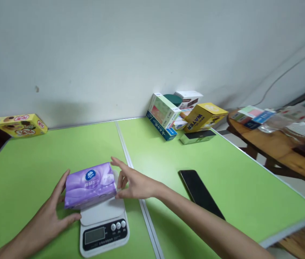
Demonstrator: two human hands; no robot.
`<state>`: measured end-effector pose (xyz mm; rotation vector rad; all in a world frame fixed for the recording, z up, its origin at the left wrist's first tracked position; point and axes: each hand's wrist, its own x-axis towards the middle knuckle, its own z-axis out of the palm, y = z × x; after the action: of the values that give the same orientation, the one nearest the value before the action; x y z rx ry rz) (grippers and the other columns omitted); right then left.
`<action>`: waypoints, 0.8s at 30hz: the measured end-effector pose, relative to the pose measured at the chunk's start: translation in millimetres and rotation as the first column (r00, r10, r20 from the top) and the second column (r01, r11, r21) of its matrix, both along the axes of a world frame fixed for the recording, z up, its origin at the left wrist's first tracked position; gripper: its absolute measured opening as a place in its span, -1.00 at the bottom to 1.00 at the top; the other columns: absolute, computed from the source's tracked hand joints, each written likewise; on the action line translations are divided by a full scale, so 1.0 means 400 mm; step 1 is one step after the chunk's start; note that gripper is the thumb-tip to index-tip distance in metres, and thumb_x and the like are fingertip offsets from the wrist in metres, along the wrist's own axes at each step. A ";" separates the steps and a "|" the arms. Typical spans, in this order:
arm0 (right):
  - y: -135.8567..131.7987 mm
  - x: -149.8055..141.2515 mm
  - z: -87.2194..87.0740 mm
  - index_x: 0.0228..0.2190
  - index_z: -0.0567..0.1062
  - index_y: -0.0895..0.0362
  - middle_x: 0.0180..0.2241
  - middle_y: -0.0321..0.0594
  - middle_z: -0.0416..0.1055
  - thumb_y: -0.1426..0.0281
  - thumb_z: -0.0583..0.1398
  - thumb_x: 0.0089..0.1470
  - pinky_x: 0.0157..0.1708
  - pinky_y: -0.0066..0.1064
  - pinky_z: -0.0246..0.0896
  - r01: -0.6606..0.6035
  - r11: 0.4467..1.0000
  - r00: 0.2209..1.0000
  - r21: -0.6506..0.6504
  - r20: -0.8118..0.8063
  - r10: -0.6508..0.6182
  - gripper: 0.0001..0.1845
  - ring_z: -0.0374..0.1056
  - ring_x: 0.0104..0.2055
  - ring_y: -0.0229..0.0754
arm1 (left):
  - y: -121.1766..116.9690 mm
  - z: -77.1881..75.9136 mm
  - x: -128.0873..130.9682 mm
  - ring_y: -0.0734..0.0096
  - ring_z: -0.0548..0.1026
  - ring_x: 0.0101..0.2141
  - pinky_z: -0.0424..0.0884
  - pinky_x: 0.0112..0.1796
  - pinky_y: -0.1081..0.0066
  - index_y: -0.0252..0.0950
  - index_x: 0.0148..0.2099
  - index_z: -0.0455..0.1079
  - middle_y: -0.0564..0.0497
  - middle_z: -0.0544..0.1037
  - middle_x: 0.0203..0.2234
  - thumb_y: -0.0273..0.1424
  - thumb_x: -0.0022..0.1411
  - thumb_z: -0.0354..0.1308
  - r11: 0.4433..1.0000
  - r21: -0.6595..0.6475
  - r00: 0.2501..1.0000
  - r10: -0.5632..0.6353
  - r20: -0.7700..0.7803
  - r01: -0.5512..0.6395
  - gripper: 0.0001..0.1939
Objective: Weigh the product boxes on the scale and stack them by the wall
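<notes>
A purple pack of tissues [89, 185] lies at a slant over the platform of a white digital scale [102, 213], its left end jutting past the scale's side. At that left end my left hand [54, 212] curves its fingers round the pack, with the thumb spread low by its front edge. Against the right end rests my right hand [132, 183], thumb at the near corner, index finger stretched over the far corner, other fingers curled. The pack sits between both hands; whether its full weight is on the scale I cannot tell. No digits are readable on the grey display [95, 235].
On the green table [152, 162], a black phone [199, 192] lies right of the scale, under my right forearm. Several boxes, including a yellow box [204, 117], cluster by the wall. A yellow snack box [20, 126] stands far left. A wooden table [281, 151] adjoins at right.
</notes>
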<state>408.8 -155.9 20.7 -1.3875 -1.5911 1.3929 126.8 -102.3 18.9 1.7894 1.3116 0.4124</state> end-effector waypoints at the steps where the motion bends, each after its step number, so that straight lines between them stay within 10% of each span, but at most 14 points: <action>1: 0.002 -0.002 -0.004 0.23 -0.03 0.01 0.01 -0.06 0.29 0.38 0.35 -0.21 -0.34 -0.32 0.36 -0.017 0.999 1.000 0.044 0.001 0.017 0.04 0.36 -0.36 -0.24 | 0.006 0.003 0.011 -0.10 0.37 0.09 0.26 0.08 -0.10 0.03 0.36 -0.26 -0.15 0.15 0.27 -0.06 0.06 0.19 1.000 0.001 1.000 -0.008 0.005 0.008 -0.05; 7: -0.032 0.082 -0.011 -0.09 0.21 0.12 -0.28 -0.24 0.36 0.47 0.26 -0.18 -0.38 -0.36 0.33 0.354 0.919 0.933 0.174 -0.132 -0.335 -0.43 0.36 -0.31 -0.19 | 0.057 0.066 0.166 0.06 0.33 0.14 0.31 0.09 0.04 0.06 0.35 -0.20 -0.02 0.09 0.30 -0.12 0.18 0.10 0.980 0.119 0.984 -0.166 0.062 0.158 -0.22; 11: 0.002 0.228 -0.055 -0.14 0.19 0.11 -0.23 -0.20 0.35 0.36 0.30 -0.23 -0.39 -0.29 0.35 0.773 0.600 0.627 0.205 -0.108 -0.771 -0.41 0.35 -0.32 -0.14 | 0.101 0.076 0.362 0.09 0.21 0.21 0.21 0.15 0.04 0.02 0.35 -0.14 0.01 0.00 0.33 -0.08 0.27 -0.03 0.964 0.001 0.954 -0.262 0.143 0.264 -0.34; 15: 0.066 0.328 -0.131 -0.06 0.18 0.15 -0.09 -0.04 0.30 0.28 0.26 -0.23 -0.29 -0.15 0.38 0.904 0.361 0.386 0.228 -0.078 -0.919 -0.34 0.35 -0.38 -0.15 | 0.133 0.017 0.593 0.07 0.04 0.28 0.03 0.21 0.04 -0.08 0.37 -0.20 -0.05 -0.13 0.35 -0.06 0.31 -0.12 0.869 -0.249 0.893 -0.362 0.268 0.427 -0.33; 24: 0.150 0.388 -0.238 0.19 0.01 0.09 0.27 0.05 -0.08 0.29 0.20 -0.20 0.12 -0.03 0.18 0.905 0.422 0.409 0.059 -0.396 -0.822 -0.09 0.19 0.19 0.10 | 0.194 -0.085 0.956 0.29 -0.17 0.32 -0.13 0.26 0.29 -0.34 0.39 -0.33 -0.11 -0.15 0.35 -0.23 0.32 -0.09 0.946 -0.200 0.902 -0.160 0.402 0.257 -0.27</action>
<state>564.2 -95.9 -74.3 -1.3986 -0.5547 0.6259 509.3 -24.7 -15.1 1.5246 0.8465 0.4287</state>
